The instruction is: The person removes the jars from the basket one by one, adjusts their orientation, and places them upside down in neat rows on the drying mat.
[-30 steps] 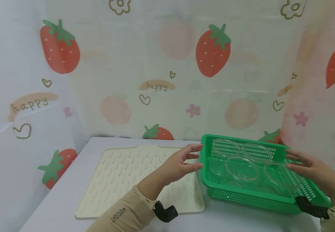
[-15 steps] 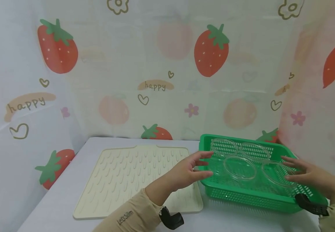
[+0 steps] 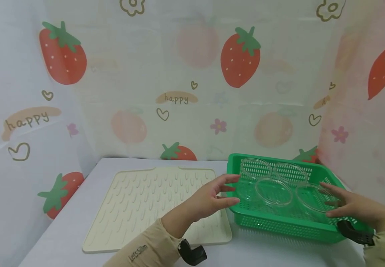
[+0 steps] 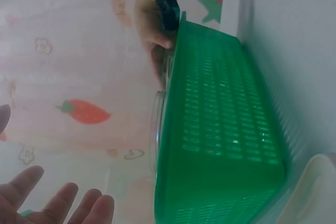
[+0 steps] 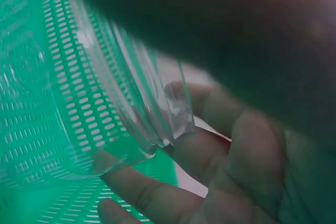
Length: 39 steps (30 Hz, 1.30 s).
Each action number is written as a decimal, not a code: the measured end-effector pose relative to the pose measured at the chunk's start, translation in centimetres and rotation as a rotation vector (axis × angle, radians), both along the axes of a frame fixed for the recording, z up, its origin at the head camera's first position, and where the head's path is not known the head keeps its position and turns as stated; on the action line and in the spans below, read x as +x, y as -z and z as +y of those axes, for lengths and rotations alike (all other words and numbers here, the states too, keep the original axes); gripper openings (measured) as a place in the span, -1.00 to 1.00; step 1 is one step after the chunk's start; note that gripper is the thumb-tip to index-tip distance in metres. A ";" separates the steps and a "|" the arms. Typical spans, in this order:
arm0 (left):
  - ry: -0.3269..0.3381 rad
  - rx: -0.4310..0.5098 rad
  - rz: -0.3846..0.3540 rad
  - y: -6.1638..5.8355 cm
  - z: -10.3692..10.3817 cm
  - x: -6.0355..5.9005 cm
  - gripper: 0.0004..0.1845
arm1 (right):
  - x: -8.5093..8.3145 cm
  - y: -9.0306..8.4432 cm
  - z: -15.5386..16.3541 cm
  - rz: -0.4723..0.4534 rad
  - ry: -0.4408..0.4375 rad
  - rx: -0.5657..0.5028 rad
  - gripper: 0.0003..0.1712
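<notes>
Head view first: a green perforated basket (image 3: 289,222) is seen standing on the white counter (image 3: 65,237), just beside the right edge of a cream ridged drying mat (image 3: 145,200). Four clear glass dishes are lying inside the basket, the nearest-right dish (image 3: 314,202) being the one reached for. The left hand (image 3: 212,196) is held at the basket's left wall, fingers straight and spread, with nothing grasped; contact with the wall cannot be confirmed. The right hand (image 3: 349,205) is laid over the basket's right side, its fingers at the rim of that dish. A strawberry-print curtain (image 3: 179,92) is hung behind and around the counter.

Left wrist view: the basket (image 4: 226,129) is shown side-on, with dish rims (image 4: 156,129) seen above its top edge. The left hand's fingertips (image 4: 63,205) are seen extended and apart, clear of the basket, so the hand is judged relaxed and empty. The right hand (image 4: 155,30) is visible at the far end.

Right wrist view: the clear dish's rim (image 5: 157,114) is seen very near, against the green mesh (image 5: 31,103). The right hand's fingers (image 5: 210,150) are seen touching the dish from outside and below; whether it is truly gripped cannot be told.
</notes>
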<state>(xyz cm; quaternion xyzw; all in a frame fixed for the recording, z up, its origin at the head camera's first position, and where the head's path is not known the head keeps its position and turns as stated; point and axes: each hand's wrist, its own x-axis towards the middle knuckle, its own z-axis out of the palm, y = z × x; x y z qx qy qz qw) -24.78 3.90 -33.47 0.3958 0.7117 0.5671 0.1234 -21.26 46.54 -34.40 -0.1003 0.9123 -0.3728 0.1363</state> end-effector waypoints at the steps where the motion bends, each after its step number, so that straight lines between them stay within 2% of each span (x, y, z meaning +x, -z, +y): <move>1: 0.001 -0.001 -0.007 0.0 0.0 0.1 -0.46 | 0.0 0.0 0.0 0.007 -0.002 0.002 0.01; 6: 0.017 -0.006 -0.026 0.2 0.0 0.3 -0.46 | 0.0 -0.1 -0.2 0.043 -0.043 -0.052 -0.08; 13: 0.030 -0.009 -0.016 0.2 0.1 0.5 -0.46 | -0.2 -0.7 -0.8 0.003 -0.074 -0.139 -0.13; 18: 0.039 -0.006 -0.018 0.4 0.0 0.5 -0.46 | -0.2 -0.9 -1.5 0.039 -0.147 -0.197 -0.19; 23: 0.046 0.003 -0.021 0.5 0.1 0.7 -0.45 | -0.1 -1.2 -2.3 0.041 -0.160 -0.197 -0.14; 27: 0.044 0.003 -0.034 0.5 0.2 0.8 -0.44 | -0.2 -1.3 -2.7 -0.014 -0.171 -0.209 -0.04; 32: 0.041 0.002 -0.053 0.0 0.1 1.3 -0.44 | -0.3 -1.1 -2.8 -0.043 -0.209 -0.254 0.00; 39: 0.066 0.001 -0.062 -1.4 -0.5 2.5 -0.46 | -0.4 -1.1 -3.1 0.001 -0.217 -0.231 0.01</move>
